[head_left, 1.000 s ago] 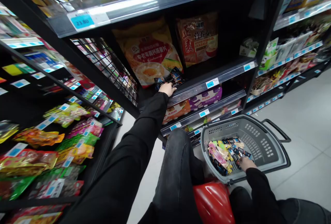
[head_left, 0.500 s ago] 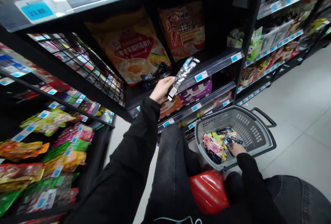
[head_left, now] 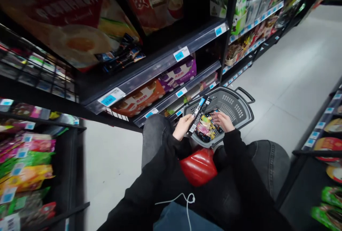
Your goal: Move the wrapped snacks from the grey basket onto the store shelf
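Observation:
My left hand (head_left: 183,127) pinches a slim black-and-silver stick packet (head_left: 198,115) near its lower end and holds it tilted over the left side of a grey shopping basket (head_left: 234,100). My right hand (head_left: 223,121) hovers over or just inside the basket, its fingers apart and nothing visibly gripped. Beneath both hands lies a jumble of small packets (head_left: 206,127), pink, yellow and dark. A pile of similar dark stick packets (head_left: 121,54) rests on the shelf, in front of a large oatmeal bag (head_left: 80,14).
A cereal bag (head_left: 152,6) stands farther along that shelf. Orange boxes (head_left: 139,97) and purple boxes (head_left: 179,71) fill the level below. Between my knees is a shiny red object (head_left: 199,167). Bagged snacks (head_left: 29,174) line a rack on the left; another rack (head_left: 301,174) borders the right.
My left hand has carried the black stick packet from the shelf edge to above the basket. My right hand has lifted off the packets and spread its fingers. The view has shifted right.

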A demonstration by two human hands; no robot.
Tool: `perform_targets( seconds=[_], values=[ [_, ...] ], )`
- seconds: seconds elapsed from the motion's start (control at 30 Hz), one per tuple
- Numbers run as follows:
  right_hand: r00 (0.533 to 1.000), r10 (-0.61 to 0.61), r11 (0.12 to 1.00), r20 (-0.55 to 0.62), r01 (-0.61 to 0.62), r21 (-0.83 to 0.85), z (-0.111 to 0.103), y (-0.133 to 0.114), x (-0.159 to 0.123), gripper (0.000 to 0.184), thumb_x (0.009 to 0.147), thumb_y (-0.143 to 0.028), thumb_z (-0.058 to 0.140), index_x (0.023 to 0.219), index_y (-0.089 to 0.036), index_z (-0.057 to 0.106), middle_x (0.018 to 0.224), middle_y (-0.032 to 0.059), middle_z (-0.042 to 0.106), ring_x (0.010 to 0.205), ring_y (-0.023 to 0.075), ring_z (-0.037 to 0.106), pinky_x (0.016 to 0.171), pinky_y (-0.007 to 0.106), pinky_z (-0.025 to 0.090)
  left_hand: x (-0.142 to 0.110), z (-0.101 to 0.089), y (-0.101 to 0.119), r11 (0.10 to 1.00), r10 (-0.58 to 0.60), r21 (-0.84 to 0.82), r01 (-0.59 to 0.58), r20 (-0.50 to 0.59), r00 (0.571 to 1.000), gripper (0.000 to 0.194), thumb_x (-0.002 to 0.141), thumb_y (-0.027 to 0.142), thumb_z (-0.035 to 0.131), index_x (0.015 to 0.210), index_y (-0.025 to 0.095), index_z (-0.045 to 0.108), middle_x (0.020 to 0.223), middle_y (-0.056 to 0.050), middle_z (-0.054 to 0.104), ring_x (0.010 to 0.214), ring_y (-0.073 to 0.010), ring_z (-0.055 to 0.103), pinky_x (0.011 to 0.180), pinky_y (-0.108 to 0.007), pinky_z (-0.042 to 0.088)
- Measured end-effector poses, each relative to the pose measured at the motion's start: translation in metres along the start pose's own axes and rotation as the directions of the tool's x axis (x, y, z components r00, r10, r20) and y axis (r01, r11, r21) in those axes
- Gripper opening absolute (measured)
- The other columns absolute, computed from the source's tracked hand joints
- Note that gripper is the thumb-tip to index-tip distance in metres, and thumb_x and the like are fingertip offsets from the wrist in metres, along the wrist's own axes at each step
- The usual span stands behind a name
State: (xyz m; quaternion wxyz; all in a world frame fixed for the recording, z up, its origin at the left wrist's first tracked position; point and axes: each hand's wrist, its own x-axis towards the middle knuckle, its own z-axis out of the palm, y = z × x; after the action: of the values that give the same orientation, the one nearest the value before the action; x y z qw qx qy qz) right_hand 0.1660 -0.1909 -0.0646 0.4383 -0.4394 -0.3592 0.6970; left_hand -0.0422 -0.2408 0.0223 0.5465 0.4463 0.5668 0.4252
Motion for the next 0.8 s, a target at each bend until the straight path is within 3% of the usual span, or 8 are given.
perform_targets(
  seconds=[0.2,0.3,0.43,0.53,0.67,0.8],
  values=[
    [0.99,-0.036,0.994,0.134,0.021,0.108,0.031,0.004,-0.012,0.047,0.047,-0.036,0.08,0.085,-0.019,0.059,0.076,-0.0019,0.064,0.068,0.0128,0.061,0.068,0.028,0.051,0.003,0.017,-0.047,0.997,0.034,0.064,-0.042,0.117,0.993,0.037,0.064,0.045,0.069,0.081,0.012,0.066,0.079,-0.003,0.066,0.077,-0.017,0.058,0.076,-0.028,0.044],
    [0.993,-0.054,0.993,0.103,0.043,0.109,0.046,0.016,-0.013,0.045,0.043,-0.027,0.082,0.081,-0.019,0.059,0.076,-0.0022,0.065,0.072,0.0143,0.061,0.074,0.03,0.05,0.006,0.02,-0.057,0.994,0.023,0.106,-0.035,0.118,0.993,0.034,0.065,0.041,0.069,0.082,0.012,0.067,0.08,-0.003,0.067,0.078,-0.0184,0.059,0.079,-0.03,0.045],
    [0.998,-0.048,0.994,0.036,0.045,0.1,0.051,0.027,-0.011,0.038,0.044,-0.028,0.08,0.076,-0.018,0.061,0.074,-0.001,0.067,0.074,0.0162,0.062,0.075,0.031,0.05,0.008,0.021,-0.066,0.998,0.012,0.063,-0.019,0.117,0.993,0.034,0.062,0.038,0.072,0.085,0.012,0.068,0.085,-0.004,0.068,0.084,-0.02,0.061,0.084,-0.031,0.045],
    [0.999,-0.04,0.995,-0.014,0.041,0.09,0.047,0.028,-0.009,0.033,0.049,-0.034,0.077,0.072,-0.017,0.06,0.072,-0.0003,0.066,0.069,0.0152,0.06,0.069,0.029,0.049,0.008,0.025,-0.072,0.996,-0.059,-0.059,0.07,0.167,0.984,0.044,0.061,0.041,0.072,0.094,0.012,0.067,0.087,-0.006,0.068,0.078,-0.02,0.063,0.076,-0.032,0.05],
    [0.993,-0.037,0.996,-0.109,0.045,0.075,0.039,0.026,-0.006,0.035,0.051,-0.04,0.075,0.07,-0.017,0.058,0.065,-0.002,0.062,0.06,0.0114,0.055,0.059,0.024,0.046,0.005,0.033,-0.078,0.933,-0.229,-0.208,0.294,0.287,0.93,0.055,0.068,0.051,0.065,0.108,0.014,0.06,0.084,-0.008,0.069,0.057,-0.0185,0.062,0.05,-0.03,0.05],
    [0.971,-0.001,0.994,-0.241,0.027,0.103,0.024,0.018,-0.002,0.041,0.051,-0.047,0.073,0.073,-0.017,0.057,0.065,-0.0025,0.06,0.057,0.0104,0.053,0.052,0.022,0.044,0.007,0.036,-0.082,0.915,-0.274,-0.217,0.339,0.282,0.919,0.05,0.072,0.055,0.06,0.099,0.013,0.062,0.077,-0.009,0.069,0.044,-0.0136,0.055,0.038,-0.024,0.04]
  ],
)
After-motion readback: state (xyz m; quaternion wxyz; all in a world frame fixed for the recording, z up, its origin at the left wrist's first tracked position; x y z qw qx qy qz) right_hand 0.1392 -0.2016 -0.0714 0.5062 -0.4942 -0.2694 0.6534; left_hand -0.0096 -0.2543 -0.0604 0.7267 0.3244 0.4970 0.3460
